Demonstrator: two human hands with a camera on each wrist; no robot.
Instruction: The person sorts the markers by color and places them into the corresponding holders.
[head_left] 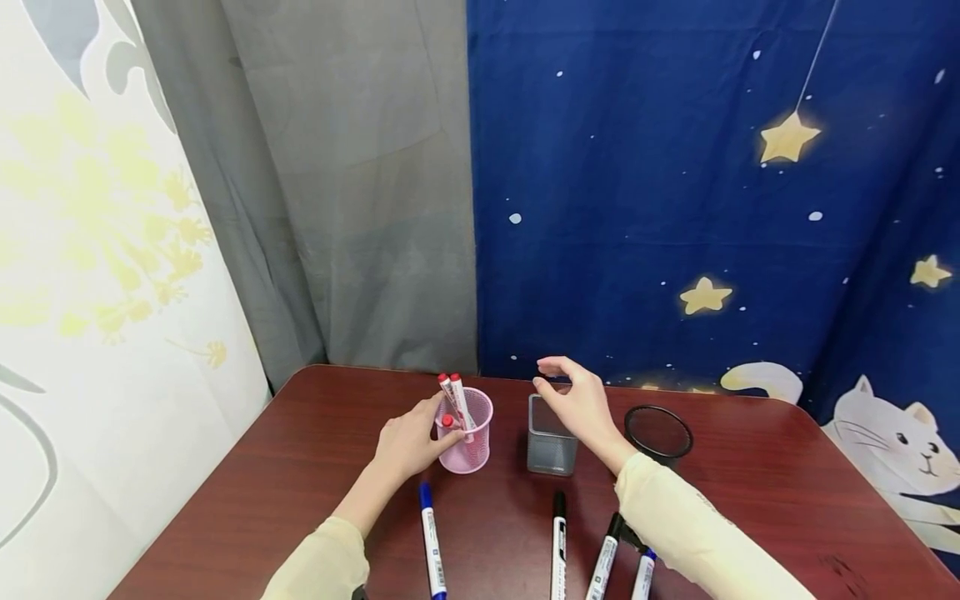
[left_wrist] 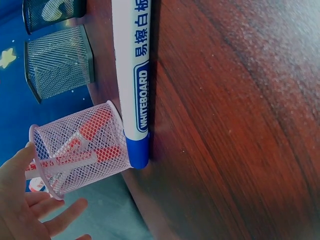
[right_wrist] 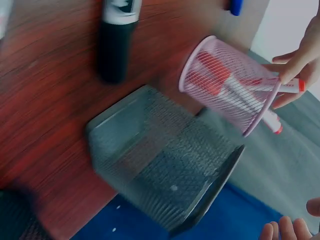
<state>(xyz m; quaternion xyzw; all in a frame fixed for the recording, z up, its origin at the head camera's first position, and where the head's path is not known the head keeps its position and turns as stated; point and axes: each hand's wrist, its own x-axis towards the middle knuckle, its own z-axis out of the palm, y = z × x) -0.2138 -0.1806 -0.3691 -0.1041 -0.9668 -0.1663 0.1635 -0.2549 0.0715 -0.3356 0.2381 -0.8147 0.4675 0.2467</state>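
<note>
My left hand [head_left: 408,440] is at the left side of a pink mesh pen holder [left_wrist: 82,150]. Its thumb lies at the rim and the other fingers are spread beside it. Inside the holder stand red-capped whiteboard markers [head_left: 459,400], leaning. My right hand [head_left: 581,404] hovers above a grey square mesh pen holder [right_wrist: 165,160], thumb and fingers apart with nothing between them. In the right wrist view only the fingertips [right_wrist: 287,230] of that hand show, past the holder's rim. No marker shows in the square holder.
A black round mesh holder [head_left: 658,432] stands right of the square one, partly behind my right forearm. Nearer me on the brown table [head_left: 315,467] lie a blue marker [head_left: 432,542], two black-capped markers [head_left: 558,550] and another blue-capped marker [head_left: 643,575]. Curtains [head_left: 375,208] hang behind.
</note>
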